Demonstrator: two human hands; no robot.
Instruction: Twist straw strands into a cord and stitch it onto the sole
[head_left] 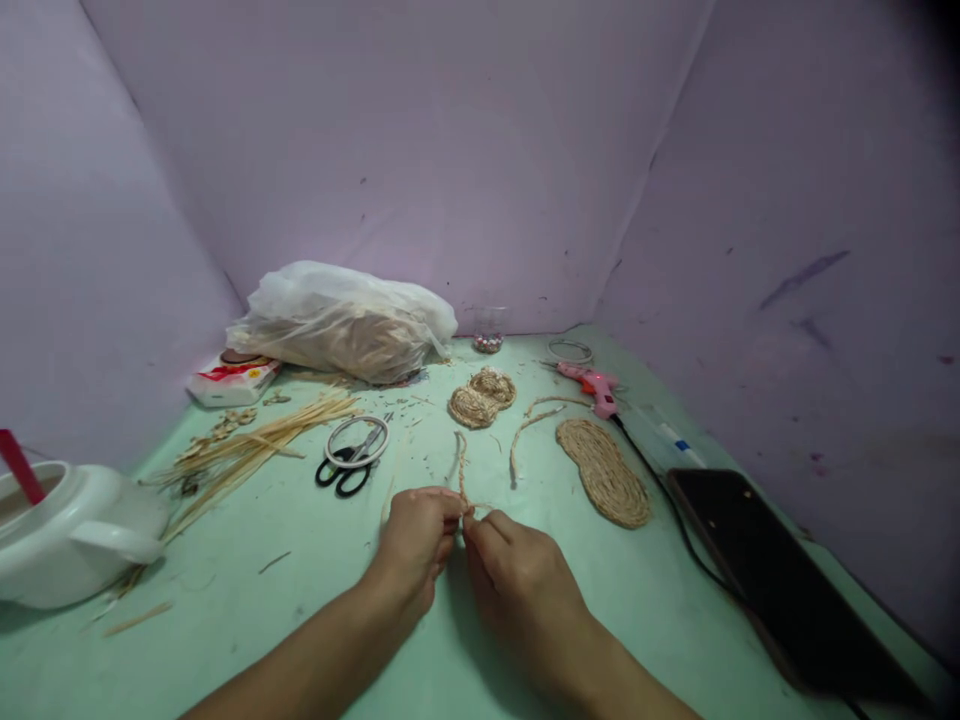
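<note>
My left hand [420, 535] and my right hand [521, 570] meet at the middle of the table, fingers pinched on a short braided straw cord [462, 462]. The cord's finished end points away from me, and a thin loose strand sticks out to the right of my fingertips. Beyond the hands lies a coiled straw piece [482, 397] made of two joined rounds. To the right is a flat sole-shaped straw piece [602, 472]. Another loose braided cord [517, 440] lies bent between them.
Black-handled scissors [352, 472] lie under a pale ring at left, near loose straw strips [262, 445]. A white pot [82, 530] stands far left. A plastic bag [345, 320] sits at the back. Right are a pink glue gun [591, 385], its black cable and a dark phone [780, 580].
</note>
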